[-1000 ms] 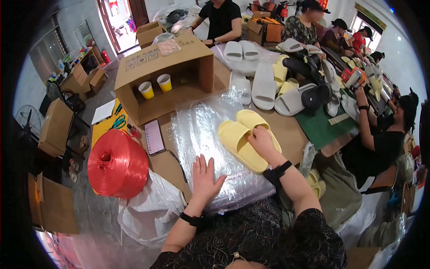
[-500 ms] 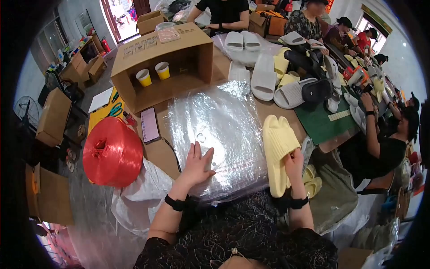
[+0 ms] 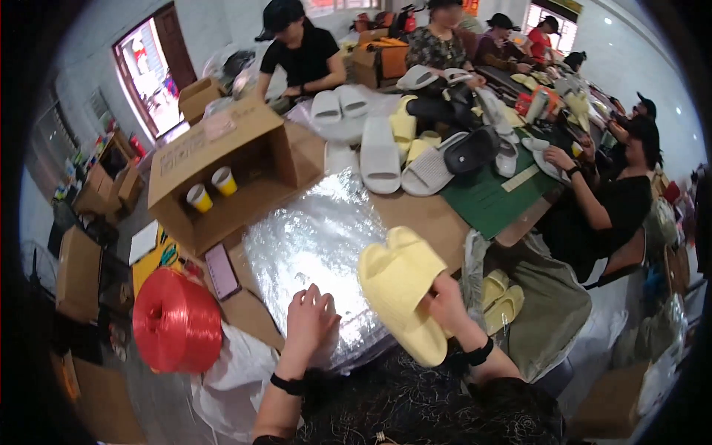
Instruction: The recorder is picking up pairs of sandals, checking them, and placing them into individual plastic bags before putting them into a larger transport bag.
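Note:
My right hand (image 3: 446, 305) grips a pair of pale yellow slide slippers (image 3: 397, 278), with its fingers at the foot opening. The two slippers overlap, so the one behind is mostly hidden. They are tilted above the right edge of a stack of clear plastic bags (image 3: 297, 245). My left hand (image 3: 310, 317) is over the near part of that shiny stack. Its fingers are slightly bent and apart, holding nothing; whether they touch the plastic I cannot tell.
An open cardboard box (image 3: 226, 159) holds two paper cups. A phone (image 3: 222, 271) and a roll of red twine (image 3: 176, 320) are at left. Grey, black and yellow slippers (image 3: 426, 167) are piled far right. More yellow slippers lie in a green sack (image 3: 549, 319). Co-workers sit around the table.
The yellow slippers have been lifted and tilted leftward, over the bags' edge. My left hand's fingers have bent from a flatter spread. The whole view has shifted, showing more of the room.

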A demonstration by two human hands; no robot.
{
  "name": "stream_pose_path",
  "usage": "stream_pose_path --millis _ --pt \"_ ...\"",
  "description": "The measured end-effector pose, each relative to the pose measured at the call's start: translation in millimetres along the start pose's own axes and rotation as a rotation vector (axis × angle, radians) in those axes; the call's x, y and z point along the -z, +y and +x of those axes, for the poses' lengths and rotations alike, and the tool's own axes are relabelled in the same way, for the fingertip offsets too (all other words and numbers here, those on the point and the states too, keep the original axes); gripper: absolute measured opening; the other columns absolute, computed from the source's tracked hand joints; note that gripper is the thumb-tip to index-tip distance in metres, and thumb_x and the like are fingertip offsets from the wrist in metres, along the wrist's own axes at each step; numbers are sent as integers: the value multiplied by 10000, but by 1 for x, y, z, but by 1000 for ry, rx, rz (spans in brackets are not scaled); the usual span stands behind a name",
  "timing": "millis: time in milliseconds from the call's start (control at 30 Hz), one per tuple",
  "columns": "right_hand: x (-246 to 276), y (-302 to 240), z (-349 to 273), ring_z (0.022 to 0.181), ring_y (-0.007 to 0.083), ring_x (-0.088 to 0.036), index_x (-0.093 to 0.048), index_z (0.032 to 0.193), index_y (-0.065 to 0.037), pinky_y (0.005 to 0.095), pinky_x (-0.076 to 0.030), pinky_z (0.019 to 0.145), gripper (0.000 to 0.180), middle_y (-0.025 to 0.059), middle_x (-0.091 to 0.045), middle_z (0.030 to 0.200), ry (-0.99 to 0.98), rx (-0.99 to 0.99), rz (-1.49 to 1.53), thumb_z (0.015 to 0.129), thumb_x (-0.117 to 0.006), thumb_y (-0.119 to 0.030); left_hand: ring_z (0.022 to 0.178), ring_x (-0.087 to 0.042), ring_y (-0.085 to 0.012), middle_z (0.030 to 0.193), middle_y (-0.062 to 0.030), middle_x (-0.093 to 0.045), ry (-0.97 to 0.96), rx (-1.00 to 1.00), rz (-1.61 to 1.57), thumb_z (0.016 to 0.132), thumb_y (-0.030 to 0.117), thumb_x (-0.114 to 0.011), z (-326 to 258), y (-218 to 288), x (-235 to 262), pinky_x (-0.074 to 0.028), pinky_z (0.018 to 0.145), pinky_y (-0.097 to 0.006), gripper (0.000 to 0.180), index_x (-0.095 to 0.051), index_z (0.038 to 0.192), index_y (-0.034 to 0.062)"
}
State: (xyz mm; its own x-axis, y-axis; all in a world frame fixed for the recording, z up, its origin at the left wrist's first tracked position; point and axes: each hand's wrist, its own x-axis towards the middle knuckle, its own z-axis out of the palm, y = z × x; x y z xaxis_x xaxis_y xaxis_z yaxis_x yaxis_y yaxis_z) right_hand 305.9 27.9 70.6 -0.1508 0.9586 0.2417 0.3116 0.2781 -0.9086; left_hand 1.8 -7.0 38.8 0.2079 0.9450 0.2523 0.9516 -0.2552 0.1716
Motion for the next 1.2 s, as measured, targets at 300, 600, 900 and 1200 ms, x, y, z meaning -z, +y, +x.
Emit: stream_pose_path --millis 300,600,900,1200 --pt "-20 -25 -6 907 274 -616 -637 1138 4 373 -500 788 281 176 -629 999 -541 115 54 906 -661 -153 1072 -621 -325 1158 -115 -683 39 90 -404 862 213 -647 11 -1 4 -538 856 -417 224 -718 1026 77" --pt "4 -19 -23 867 370 -601 -630 907 23 453 -486 766 246 212 -598 912 -720 73 -222 845 -634 -216 942 -698 -303 1081 -137 -715 247 315 -459 930 214 -635 18 -9 -29 -577 779 -362 217 -724 1057 62" --pt "-22 -24 -11 859 388 -602 -622 856 55 477 -492 765 311 227 -614 886 -416 233 -496 881 -653 -253 1120 -637 -311 1188 -74 -695 309 87 -391 863 88 -661 15 11 24 -526 908 -399 241 -733 1090 123" --pt "-67 -3 5 846 397 -592 -609 860 43 491 -490 758 260 220 -598 848 -297 228 -559 886 -652 -212 1279 -569 -308 1263 -99 -675 227 -197 -464 871 56 -671 8 29 38 -455 1064 -439 239 -724 1102 90"
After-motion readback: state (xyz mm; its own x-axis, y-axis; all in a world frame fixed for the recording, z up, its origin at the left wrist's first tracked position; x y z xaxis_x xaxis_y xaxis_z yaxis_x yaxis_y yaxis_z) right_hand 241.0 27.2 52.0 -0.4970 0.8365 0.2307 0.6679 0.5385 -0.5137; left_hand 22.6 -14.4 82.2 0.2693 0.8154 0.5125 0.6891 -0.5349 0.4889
